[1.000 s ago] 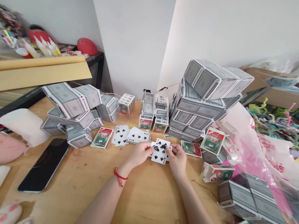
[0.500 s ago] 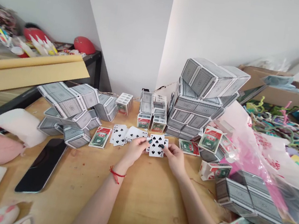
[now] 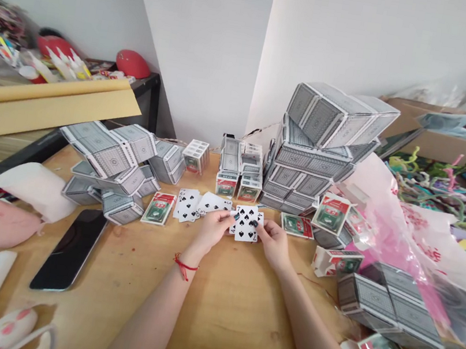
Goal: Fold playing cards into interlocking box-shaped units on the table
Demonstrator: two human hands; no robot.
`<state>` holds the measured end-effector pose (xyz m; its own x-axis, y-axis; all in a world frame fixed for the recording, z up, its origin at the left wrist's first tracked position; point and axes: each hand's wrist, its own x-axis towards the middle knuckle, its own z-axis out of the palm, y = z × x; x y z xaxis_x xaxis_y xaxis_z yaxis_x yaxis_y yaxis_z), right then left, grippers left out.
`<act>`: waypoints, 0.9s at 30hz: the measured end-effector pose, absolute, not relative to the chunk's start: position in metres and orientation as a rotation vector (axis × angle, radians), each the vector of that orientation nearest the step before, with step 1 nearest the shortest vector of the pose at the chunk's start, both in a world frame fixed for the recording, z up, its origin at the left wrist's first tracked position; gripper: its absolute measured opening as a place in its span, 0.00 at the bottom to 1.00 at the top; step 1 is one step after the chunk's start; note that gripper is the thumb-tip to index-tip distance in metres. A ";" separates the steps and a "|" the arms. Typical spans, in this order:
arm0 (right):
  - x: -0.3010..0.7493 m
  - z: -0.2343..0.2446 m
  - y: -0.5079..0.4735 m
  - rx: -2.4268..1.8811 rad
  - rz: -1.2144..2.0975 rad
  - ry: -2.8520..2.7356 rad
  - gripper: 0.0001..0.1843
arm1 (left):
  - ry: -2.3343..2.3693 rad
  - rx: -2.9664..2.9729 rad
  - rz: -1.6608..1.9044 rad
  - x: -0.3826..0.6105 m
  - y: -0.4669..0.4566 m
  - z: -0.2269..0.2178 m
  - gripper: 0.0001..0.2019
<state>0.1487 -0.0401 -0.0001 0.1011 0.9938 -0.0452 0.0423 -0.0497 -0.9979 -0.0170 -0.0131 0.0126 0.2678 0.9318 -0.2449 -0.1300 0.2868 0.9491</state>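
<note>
In the middle of the table, my left hand (image 3: 212,231) and my right hand (image 3: 274,242) pinch a few overlapping playing cards (image 3: 246,230) from both sides. A seven of spades faces up on top, with a four's corner showing under it. Thumbs with dark nails press on the card faces; the fingertips behind are hidden. Just left of my left hand lie loose playing cards (image 3: 187,205), face up and fanned out. Beside them is a red and green card box (image 3: 158,209). Another card box (image 3: 296,225) lies flat beyond my right hand.
A tall stack of blocks (image 3: 312,157) built from grey-backed cards rises at the back right. Similar card blocks (image 3: 109,150) stand at the left, near a black phone (image 3: 69,250). More card blocks (image 3: 388,305) and a pink plastic bag (image 3: 417,248) crowd the right side.
Both hands stay on the same cards, with only a slight shift in the fingers and in the cards' overlap. The camera view has moved a little.
</note>
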 end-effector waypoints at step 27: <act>0.148 0.001 -0.043 -1.355 1.253 -1.144 0.20 | 1.033 1.043 0.863 -0.018 -0.014 0.019 0.13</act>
<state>0.1479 -0.0425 0.0011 0.0445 0.9907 -0.1288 0.0383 -0.1305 -0.9907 -0.0178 -0.0145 0.0194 0.2931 0.9229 -0.2496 -0.0821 0.2844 0.9552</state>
